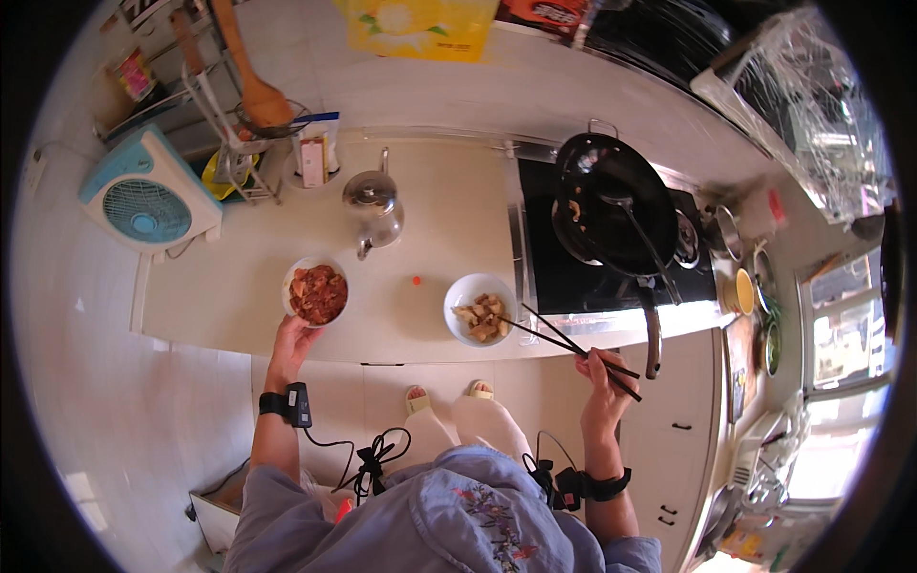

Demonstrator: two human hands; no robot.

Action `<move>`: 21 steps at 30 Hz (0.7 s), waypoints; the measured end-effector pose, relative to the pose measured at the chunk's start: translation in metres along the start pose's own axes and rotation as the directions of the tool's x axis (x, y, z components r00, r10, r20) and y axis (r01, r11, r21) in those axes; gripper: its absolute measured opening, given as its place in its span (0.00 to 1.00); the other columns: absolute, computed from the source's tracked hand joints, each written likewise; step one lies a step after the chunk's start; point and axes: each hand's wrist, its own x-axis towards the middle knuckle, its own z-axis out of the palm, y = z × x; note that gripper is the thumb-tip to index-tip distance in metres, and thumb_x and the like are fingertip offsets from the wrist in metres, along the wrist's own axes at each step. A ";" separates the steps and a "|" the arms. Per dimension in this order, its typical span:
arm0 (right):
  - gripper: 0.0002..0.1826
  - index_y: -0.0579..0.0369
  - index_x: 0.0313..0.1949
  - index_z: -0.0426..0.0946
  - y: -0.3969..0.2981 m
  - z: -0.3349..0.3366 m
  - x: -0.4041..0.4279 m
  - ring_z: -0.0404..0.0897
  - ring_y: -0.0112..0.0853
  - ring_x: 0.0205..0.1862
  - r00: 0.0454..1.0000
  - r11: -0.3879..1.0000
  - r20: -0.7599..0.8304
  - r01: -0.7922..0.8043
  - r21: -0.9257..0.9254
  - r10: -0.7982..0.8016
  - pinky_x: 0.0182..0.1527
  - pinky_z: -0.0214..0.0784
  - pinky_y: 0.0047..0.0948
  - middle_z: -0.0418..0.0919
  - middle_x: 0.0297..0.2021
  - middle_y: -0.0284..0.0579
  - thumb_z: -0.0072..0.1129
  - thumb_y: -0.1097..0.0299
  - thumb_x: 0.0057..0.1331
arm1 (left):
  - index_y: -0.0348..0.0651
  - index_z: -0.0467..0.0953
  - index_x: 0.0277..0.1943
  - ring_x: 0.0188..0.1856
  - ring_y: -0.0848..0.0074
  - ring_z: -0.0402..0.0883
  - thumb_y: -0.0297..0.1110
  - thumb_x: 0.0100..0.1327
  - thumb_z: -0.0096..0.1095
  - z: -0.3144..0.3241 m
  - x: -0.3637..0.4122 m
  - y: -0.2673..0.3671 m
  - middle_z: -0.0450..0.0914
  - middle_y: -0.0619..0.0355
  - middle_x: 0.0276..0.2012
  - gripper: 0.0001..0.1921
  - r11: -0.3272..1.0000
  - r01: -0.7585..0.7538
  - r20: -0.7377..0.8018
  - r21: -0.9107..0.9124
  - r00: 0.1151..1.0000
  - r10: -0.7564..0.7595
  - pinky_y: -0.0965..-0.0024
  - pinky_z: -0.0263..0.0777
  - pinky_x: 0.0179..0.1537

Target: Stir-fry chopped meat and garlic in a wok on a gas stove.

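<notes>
My left hand (pixel 292 342) grips the near rim of a white bowl (pixel 286 281) of raw, reddish meat pieces (pixel 318 294) on the counter at left. My right hand (pixel 606 379) holds a pair of dark chopsticks (pixel 569 347), tips spread and pointing left. One tip reaches over a second white bowl (pixel 461 288), which holds browned, cooked-looking pieces (pixel 483 319); whether it touches them I cannot tell. A black wok (pixel 609 229) with a metal spatula (pixel 648 247) inside rests on the gas stove, tilted, with a few scraps on its wall. Its handle (pixel 651 333) points towards me.
A steel kettle (pixel 372 208) stands behind the bowls, and a small orange bit (pixel 416 281) lies between them. At back left are a blue-and-white fan (pixel 147 204) and a rack (pixel 236 129) with a wooden spatula (pixel 265 100). A yellow bowl (pixel 743 292) is right of the stove (pixel 573 292).
</notes>
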 end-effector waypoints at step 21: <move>0.10 0.69 0.37 0.72 -0.046 -0.082 0.094 0.81 0.38 0.32 0.981 0.875 -0.128 -0.066 0.480 0.145 0.36 0.76 0.24 0.78 0.31 0.52 0.50 0.72 0.63 | 0.48 0.49 0.63 0.53 0.59 0.72 0.18 0.43 0.46 0.269 -0.016 0.031 0.64 0.49 0.57 0.39 0.987 0.104 0.414 0.120 0.899 -0.145 0.58 0.80 0.40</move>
